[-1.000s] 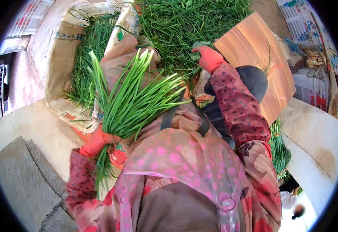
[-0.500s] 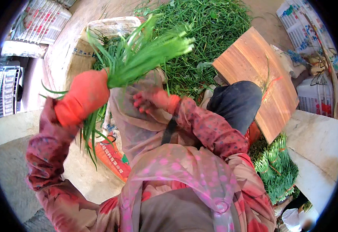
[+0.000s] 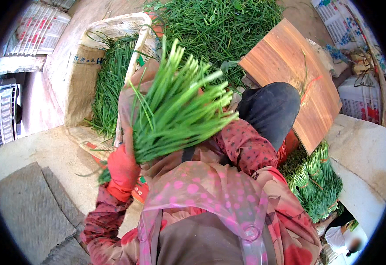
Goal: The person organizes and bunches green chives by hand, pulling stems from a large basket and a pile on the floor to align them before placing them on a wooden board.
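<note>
My left hand (image 3: pixel 123 168), in a red-orange glove, is closed around the leafy end of a large bunch of garlic chives (image 3: pixel 177 112). The bunch lies over my lap, its pale cut ends fanned out to the upper right. Dark leaf tips poke out below the glove. My right sleeve (image 3: pixel 250 145) runs in behind the bunch, which hides my right hand and its fingers. Left of my legs is a white basket (image 3: pixel 113 22) with loose chives (image 3: pixel 113 84) in it.
A heap of loose greens (image 3: pixel 215 31) covers the ground ahead. A wooden board (image 3: pixel 294 84) slants beside my right knee. Tied chive bundles (image 3: pixel 318 185) are stacked at the right, near a pale ledge (image 3: pixel 360 154). White crates (image 3: pixel 363 101) stand at the far right.
My left hand has come down and closer to my body with the chives, which are now spread over my lap. My right hand has gone from plain sight to behind the bunch.
</note>
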The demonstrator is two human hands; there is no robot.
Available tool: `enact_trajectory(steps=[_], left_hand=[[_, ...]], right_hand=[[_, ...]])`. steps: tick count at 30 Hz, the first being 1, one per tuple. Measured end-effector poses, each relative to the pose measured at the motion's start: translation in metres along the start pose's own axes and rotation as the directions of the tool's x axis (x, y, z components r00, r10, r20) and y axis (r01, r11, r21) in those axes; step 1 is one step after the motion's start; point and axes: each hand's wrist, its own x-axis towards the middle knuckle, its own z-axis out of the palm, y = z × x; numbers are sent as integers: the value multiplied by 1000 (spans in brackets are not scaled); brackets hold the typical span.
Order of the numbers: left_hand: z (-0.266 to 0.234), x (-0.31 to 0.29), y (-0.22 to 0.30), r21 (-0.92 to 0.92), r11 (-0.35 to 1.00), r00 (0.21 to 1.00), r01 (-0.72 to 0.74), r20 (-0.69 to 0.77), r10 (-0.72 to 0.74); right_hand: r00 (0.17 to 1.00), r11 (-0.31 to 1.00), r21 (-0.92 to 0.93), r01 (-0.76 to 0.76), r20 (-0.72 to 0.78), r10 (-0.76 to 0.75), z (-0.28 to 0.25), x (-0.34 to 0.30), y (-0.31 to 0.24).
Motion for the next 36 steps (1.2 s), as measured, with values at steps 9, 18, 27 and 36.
enact_trajectory(steps=[9,18,27,36], left_hand=[[4,-17,5,-508,861,968,-10,213,137],[14,95,-23,-469,854,917,-226,-397,25],[40,100,54,-791,-139,727,596,458,512],[35,56,43,-691,-487,833,535,527,167]], right_hand=[[996,991,128,32,75,-42,-16,23,-9],[994,986,167,13,109,-31,-12,43,-3],[985,957,-258,133,-72,-156,25,7,-19],[783,628,-774,-82,-440,-440,65,-43,-109]])
